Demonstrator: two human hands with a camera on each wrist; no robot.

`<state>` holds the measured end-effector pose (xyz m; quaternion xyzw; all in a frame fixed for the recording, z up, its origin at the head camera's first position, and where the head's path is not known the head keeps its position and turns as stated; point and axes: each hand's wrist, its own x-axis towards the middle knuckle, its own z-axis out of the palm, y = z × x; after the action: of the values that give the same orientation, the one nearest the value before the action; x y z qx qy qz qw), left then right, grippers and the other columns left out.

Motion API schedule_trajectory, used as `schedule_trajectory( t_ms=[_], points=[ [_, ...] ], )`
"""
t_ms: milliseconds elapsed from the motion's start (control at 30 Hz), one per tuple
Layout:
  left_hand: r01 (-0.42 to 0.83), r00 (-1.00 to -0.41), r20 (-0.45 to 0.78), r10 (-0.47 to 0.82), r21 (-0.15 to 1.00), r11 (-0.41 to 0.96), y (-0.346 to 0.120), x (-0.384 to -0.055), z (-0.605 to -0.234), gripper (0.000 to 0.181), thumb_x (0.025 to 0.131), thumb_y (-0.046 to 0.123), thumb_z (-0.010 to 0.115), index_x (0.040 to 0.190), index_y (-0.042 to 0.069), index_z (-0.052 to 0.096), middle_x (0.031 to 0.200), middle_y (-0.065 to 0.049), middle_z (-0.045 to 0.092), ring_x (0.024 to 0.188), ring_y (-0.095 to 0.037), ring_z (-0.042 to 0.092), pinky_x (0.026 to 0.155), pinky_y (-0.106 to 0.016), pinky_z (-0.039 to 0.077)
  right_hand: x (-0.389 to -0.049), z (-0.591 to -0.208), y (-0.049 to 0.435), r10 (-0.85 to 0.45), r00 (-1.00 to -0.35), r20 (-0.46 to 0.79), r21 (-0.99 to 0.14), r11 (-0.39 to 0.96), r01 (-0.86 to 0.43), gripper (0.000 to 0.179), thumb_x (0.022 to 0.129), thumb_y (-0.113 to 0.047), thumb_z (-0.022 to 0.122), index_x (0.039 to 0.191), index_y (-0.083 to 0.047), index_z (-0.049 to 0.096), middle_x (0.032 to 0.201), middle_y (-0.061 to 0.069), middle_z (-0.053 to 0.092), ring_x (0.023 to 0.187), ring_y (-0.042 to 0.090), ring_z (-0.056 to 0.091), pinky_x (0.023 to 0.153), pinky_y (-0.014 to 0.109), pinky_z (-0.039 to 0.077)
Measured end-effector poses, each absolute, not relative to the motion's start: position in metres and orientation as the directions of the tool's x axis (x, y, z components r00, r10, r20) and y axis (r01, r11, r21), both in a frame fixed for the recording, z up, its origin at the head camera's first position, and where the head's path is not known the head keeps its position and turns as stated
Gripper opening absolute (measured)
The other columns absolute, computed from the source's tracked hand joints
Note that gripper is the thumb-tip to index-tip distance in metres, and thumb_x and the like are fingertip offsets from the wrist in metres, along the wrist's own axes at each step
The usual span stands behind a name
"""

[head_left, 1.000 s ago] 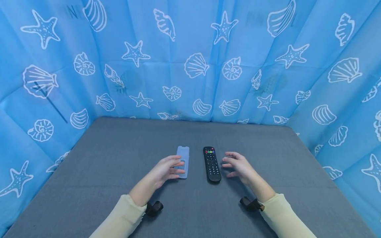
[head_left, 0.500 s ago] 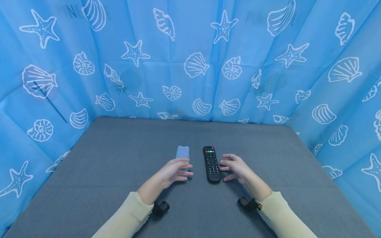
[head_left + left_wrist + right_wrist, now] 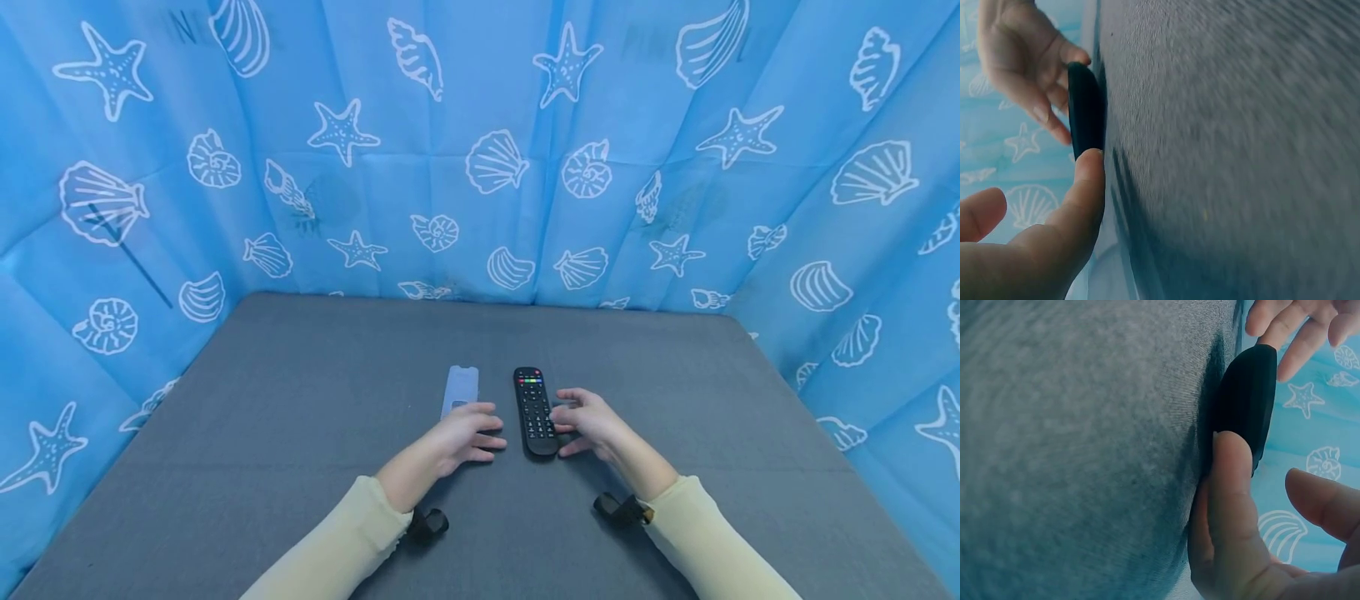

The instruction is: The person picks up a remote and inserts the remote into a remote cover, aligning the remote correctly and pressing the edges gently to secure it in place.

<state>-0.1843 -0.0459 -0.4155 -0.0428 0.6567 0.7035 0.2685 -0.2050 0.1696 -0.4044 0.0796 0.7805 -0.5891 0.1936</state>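
Observation:
A black remote control (image 3: 534, 417) with coloured buttons near its far end lies face up on the grey table. My right hand (image 3: 592, 427) is at its right side, fingers spread and fingertips right at its edge; the right wrist view shows the thumb close against the dark end of the remote (image 3: 1244, 400). To the left, my left hand (image 3: 467, 437) reaches over the near part of a flat pale-blue piece (image 3: 461, 387) with a notched far end, hiding that part. Its relaxed fingers point toward the remote, with a gap between them in the head view.
The grey cloth-covered table (image 3: 337, 358) stretches around both hands. A blue curtain (image 3: 450, 108) printed with white shells and starfish hangs behind it and along both sides. Each wrist bears a small black camera (image 3: 429, 523).
My left hand has moved right, across the pale-blue piece toward the remote. My right hand has shifted slightly left to the remote's edge. The remote and the blue piece stay in place.

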Motion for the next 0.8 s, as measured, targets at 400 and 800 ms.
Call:
schedule_trajectory(
  t_ms=[400,800],
  points=[
    [-0.444,-0.84,-0.43,0.332,0.895,0.036,-0.031,-0.186,-0.417,0.052,0.101,0.008,0.047,0.148,-0.006,0.029,0.14,-0.027,0.046,0.11,-0.034,0.062,0.089,-0.044,0.05,-0.209,-0.406,0.168,-0.098,-0.908,-0.407,-0.872,0.337,0.355,0.054,0.096,0.001,0.052,0.145,0.008,0.03,0.129,0.031,0.046,0.105,0.036,0.056,0.063,0.04,0.057],
    [-0.429,-0.836,-0.422,0.351,0.901,0.06,-0.018,-0.19,-0.421,0.055,0.097,0.003,0.051,0.146,-0.008,0.03,0.131,-0.024,0.055,0.104,-0.031,0.064,0.087,-0.042,0.051,-0.213,-0.409,0.168,-0.067,-0.906,-0.417,-0.856,0.363,0.368,0.048,0.096,0.0,0.052,0.142,0.007,0.038,0.115,0.023,0.056,0.09,0.028,0.058,0.062,0.04,0.057]
  ],
)
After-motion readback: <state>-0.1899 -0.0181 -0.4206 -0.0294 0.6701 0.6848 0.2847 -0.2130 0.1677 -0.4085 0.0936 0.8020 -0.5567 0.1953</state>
